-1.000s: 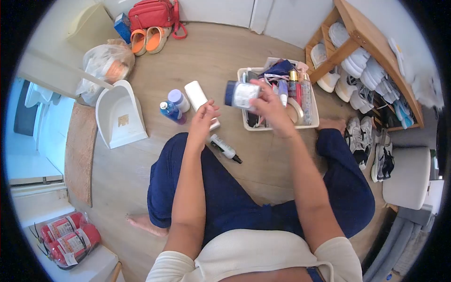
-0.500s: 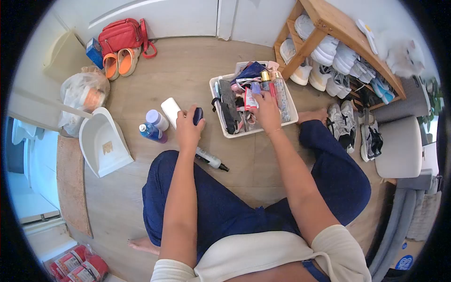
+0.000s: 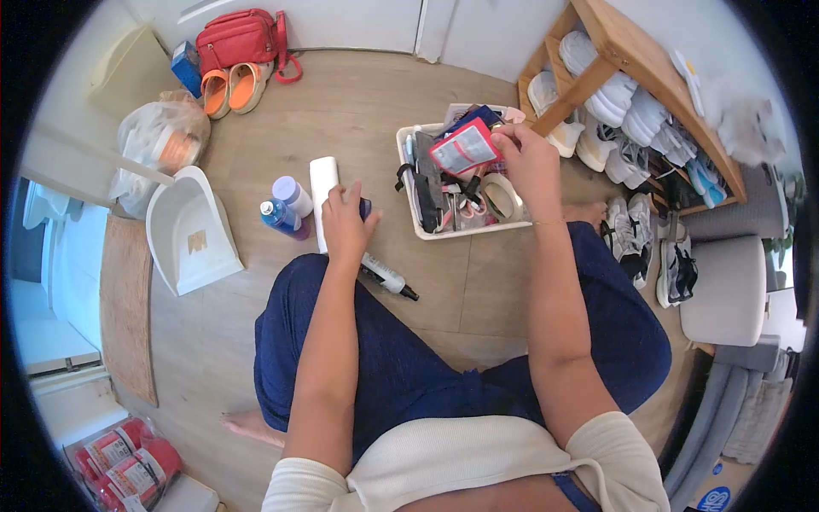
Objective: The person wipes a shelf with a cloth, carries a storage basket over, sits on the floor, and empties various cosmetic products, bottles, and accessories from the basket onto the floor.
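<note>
Currently, a red-edged packet (image 3: 465,147) is being held up above the white basket (image 3: 473,229) by the right hand (image 3: 527,158), its corner being pinched between closed thumb and fingers. Assorted items, among them a long dark case (image 3: 428,166), are being held in the basket below. Near the white box (image 3: 324,175), a dark-capped container (image 3: 365,207) is being partly covered by the left hand (image 3: 345,218), whose fingers are being kept half bent with the thumb spread; whether it is being gripped cannot be told. To the left, a lilac-capped bottle (image 3: 292,196) and a blue bottle (image 3: 284,220) are standing side by side, while a black-tipped bottle (image 3: 388,276) is lying by the left knee.
</note>
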The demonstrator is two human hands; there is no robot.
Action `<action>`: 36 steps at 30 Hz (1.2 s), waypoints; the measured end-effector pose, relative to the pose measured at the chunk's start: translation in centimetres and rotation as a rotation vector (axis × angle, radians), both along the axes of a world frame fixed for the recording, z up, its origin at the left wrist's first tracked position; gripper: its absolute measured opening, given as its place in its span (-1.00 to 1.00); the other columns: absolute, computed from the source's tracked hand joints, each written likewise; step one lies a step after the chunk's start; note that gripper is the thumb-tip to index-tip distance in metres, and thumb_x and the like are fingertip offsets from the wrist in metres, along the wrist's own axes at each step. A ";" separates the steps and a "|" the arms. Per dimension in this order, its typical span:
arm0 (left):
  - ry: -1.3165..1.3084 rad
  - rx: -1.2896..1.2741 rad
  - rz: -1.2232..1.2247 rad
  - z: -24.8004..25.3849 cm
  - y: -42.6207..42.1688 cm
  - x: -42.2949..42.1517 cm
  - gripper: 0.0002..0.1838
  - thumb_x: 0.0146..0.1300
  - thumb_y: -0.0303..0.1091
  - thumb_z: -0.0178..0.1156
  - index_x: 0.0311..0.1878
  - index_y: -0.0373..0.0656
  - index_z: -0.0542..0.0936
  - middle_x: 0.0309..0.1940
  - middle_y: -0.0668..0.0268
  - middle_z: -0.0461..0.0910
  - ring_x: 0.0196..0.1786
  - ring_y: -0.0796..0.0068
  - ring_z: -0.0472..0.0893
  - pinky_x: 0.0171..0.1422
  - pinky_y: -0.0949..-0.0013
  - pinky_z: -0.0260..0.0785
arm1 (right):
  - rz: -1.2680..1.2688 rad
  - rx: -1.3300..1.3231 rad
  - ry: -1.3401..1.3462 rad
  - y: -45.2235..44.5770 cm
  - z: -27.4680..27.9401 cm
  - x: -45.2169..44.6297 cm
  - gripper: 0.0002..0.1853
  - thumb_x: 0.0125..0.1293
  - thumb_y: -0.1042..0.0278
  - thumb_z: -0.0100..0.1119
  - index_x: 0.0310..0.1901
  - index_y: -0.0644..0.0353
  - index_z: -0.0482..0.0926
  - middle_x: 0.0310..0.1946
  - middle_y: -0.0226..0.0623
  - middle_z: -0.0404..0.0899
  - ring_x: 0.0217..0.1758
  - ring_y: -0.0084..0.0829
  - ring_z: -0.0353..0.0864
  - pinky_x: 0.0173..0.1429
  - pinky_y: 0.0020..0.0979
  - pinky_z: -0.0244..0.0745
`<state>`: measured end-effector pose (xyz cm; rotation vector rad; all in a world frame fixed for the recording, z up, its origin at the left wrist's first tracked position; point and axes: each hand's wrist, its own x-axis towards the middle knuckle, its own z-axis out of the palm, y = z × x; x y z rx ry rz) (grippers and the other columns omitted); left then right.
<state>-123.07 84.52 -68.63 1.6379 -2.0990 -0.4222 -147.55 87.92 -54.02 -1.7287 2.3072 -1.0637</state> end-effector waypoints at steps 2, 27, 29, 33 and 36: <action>0.195 -0.168 -0.017 0.3 -0.3 -0.3 -0.45 0.03 -0.32 0.28 0.16 -0.08 0.43 -0.02 0.12 0.37 0.03 0.11 0.39 0.11 0.23 0.31 | 0.011 0.084 -0.145 0.3 0.3 0.6 -0.80 0.17 0.28 0.16 -0.28 0.24 0.62 -0.40 -0.14 0.63 -0.39 -0.28 0.62 -0.27 -0.35 0.48; 2.255 1.134 -0.577 1.7 -0.3 2.5 -0.55 0.23 -0.01 -0.05 -0.11 -0.27 0.42 -0.58 0.39 0.22 -0.58 0.58 0.22 -0.36 0.46 0.14 | 0.561 0.166 0.202 -0.2 -8.4 10.9 -0.89 0.14 0.38 0.10 -0.38 0.23 0.55 -0.39 -0.18 0.54 -0.30 -0.17 0.58 -0.22 -0.23 0.49; 2.228 1.162 -0.598 1.7 -0.2 2.6 -0.50 0.22 0.02 -0.05 -0.06 -0.29 0.43 -0.57 0.38 0.23 -0.57 0.57 0.22 -0.35 0.46 0.14 | 0.569 0.217 0.240 -0.1 -10.2 11.4 -0.90 0.12 0.39 0.10 -0.39 0.23 0.53 -0.40 -0.18 0.53 -0.31 -0.16 0.58 -0.23 -0.24 0.50; 2.168 1.194 -0.618 2.0 0.1 2.2 -0.35 0.20 0.12 -0.07 0.07 -0.34 0.41 -0.53 0.37 0.25 -0.51 0.55 0.27 -0.29 0.42 0.21 | 0.542 0.258 0.324 0.2 -12.2 12.1 -0.92 0.07 0.41 0.09 -0.44 0.23 0.49 -0.43 -0.18 0.51 -0.33 -0.13 0.59 -0.27 -0.25 0.52; 2.122 1.112 -0.488 1.9 0.3 2.1 -0.29 0.21 0.15 -0.13 0.11 -0.39 0.38 -0.51 0.35 0.30 -0.47 0.50 0.32 -0.24 0.39 0.24 | 0.525 0.274 0.266 0.7 -11.7 12.2 -0.90 0.11 0.40 0.10 -0.35 0.21 0.53 -0.39 -0.20 0.52 -0.29 -0.18 0.59 -0.23 -0.26 0.54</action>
